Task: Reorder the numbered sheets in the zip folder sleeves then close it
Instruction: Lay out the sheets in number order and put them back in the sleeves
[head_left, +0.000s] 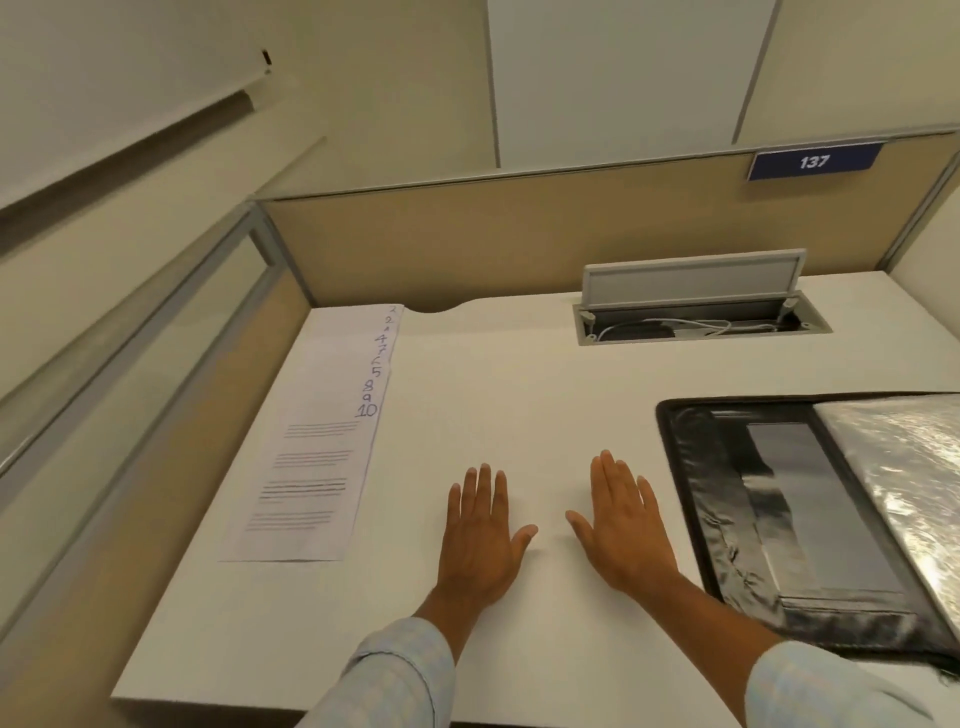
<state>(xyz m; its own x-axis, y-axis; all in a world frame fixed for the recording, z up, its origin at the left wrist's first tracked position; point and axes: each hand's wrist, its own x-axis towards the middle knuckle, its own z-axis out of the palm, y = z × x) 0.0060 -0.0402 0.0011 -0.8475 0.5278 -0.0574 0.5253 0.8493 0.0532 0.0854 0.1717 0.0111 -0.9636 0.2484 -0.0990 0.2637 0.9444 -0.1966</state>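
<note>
Your left hand (480, 535) and your right hand (623, 535) both lie flat on the white desk (519, 374), palms down. The fingers are straight and a little spread, holding nothing. The thumbs point toward each other with a bare strip of desk between them.

The zip folder (727, 519) lies open on the desk, its black inner cover facing up. Your right hand rests just to the left of the folder and your left hand a little farther left. On the folder's right half the plastic sleeves (904, 467) catch the light (they run out of view at the edge).

The numbered sheets (317, 441) lie well to the left of the folder, beyond your left hand. They are stacked in a staggered pile, so a handwritten number shows on each right-hand corner. The lowest reads 10, then 9 and 8 above it. The topmost figures are too small to read with any certainty.

Behind the folder a cable hatch (696, 312) stands with its lid raised and white cables inside. Higher still, above the folder, a blue plate (813, 162) marked 137 sits on the beige partition (467, 239).
</note>
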